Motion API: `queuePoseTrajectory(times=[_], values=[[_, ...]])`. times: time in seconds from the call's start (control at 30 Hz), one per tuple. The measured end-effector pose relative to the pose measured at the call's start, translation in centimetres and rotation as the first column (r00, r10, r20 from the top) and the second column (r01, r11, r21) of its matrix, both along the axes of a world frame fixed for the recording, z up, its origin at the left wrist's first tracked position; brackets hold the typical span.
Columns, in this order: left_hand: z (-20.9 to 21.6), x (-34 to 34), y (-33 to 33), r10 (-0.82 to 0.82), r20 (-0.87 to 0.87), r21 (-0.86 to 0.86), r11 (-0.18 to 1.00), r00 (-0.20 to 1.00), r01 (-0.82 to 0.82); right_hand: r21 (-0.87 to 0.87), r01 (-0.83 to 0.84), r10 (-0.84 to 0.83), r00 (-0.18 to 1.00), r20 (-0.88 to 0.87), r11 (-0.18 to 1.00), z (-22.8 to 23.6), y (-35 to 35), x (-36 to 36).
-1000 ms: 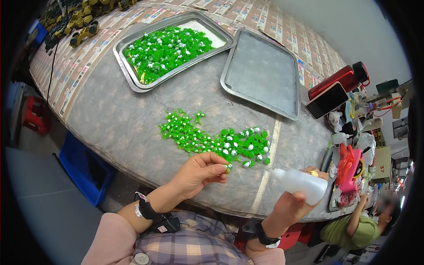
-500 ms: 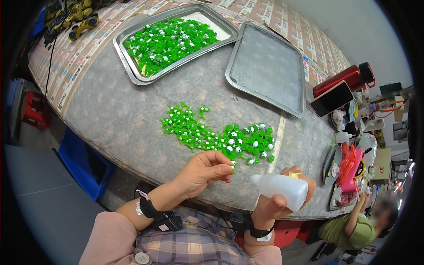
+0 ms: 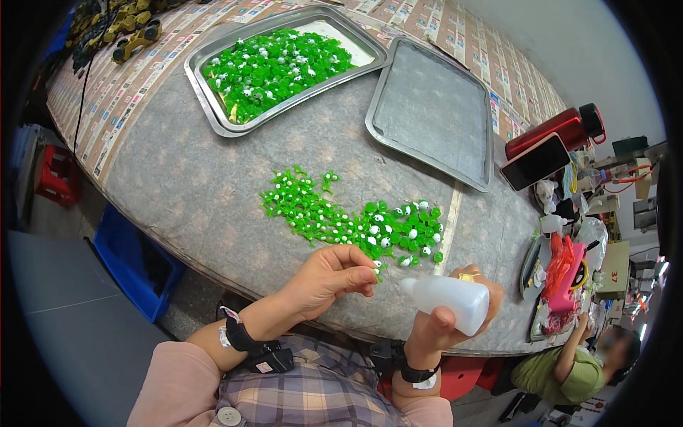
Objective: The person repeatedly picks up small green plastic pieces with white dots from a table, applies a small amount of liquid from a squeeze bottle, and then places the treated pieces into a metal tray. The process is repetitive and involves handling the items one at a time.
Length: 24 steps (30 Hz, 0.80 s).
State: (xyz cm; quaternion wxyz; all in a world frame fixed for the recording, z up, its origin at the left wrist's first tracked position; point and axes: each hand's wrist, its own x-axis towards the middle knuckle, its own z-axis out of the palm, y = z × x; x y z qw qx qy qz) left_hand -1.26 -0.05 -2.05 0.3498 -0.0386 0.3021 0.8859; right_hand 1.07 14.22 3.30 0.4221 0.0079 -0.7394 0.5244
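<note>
My left hand (image 3: 334,279) pinches a small green plastic figure (image 3: 378,272) with a white spot between thumb and forefinger. My right hand (image 3: 455,313) is wrapped round a whitish squeeze bottle (image 3: 454,302), tilted with its nozzle toward the left hand, a short gap from the figure. On the table just beyond my hands lies a pile of small green figures (image 3: 306,210) with white spots. Its right part holds round green pieces (image 3: 398,231) with white eyeballs.
Behind the pile stands a metal tray (image 3: 235,128) heaped with green and white pieces; an empty-looking metal tray (image 3: 434,107) adjoins it. At right are a phone (image 3: 535,161), a red flask (image 3: 551,134) and a pink tape dispenser (image 3: 565,285). A person in green (image 3: 555,370) sits beyond.
The bottle has shifted slightly left, its nozzle a little nearer my left hand. My left hand has barely moved and keeps its pinch on the figure.
</note>
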Motion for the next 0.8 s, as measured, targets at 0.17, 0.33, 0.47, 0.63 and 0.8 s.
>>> queuePoseTrajectory(times=[0.17, 0.33, 0.47, 0.63, 0.8], values=[[0.1, 0.0, 0.0, -0.002, 0.003, 0.013, 1.0, 1.0, 0.002, -0.044, 0.132, -0.13, 0.991, 0.034, 0.99, 0.8, -0.5, 0.1], [0.2, 0.0, -0.1, -0.001, 0.014, -0.001, 1.0, 1.0, 0.001, -0.032, 0.105, -0.101, 0.99, 0.101, 0.994, 1.0, -0.1, 0.4], [0.1, 0.0, 0.0, 0.001, 0.01, 0.01, 1.0, 1.0, -0.001, 0.027, 0.116, -0.117, 0.991, 0.066, 0.993, 0.5, -0.2, 0.2], [0.2, 0.0, 0.0, 0.003, -0.029, -0.018, 1.0, 1.0, -0.003, -0.053, 0.164, -0.166, 0.985, -0.053, 0.985, 0.4, 0.0, -0.2], [0.1, 0.5, 0.2, 0.087, -0.242, -0.147, 0.981, 0.966, -0.125, -0.127, 0.172, -0.177, 0.984, -0.029, 0.977, 0.9, 0.2, 0.3]])
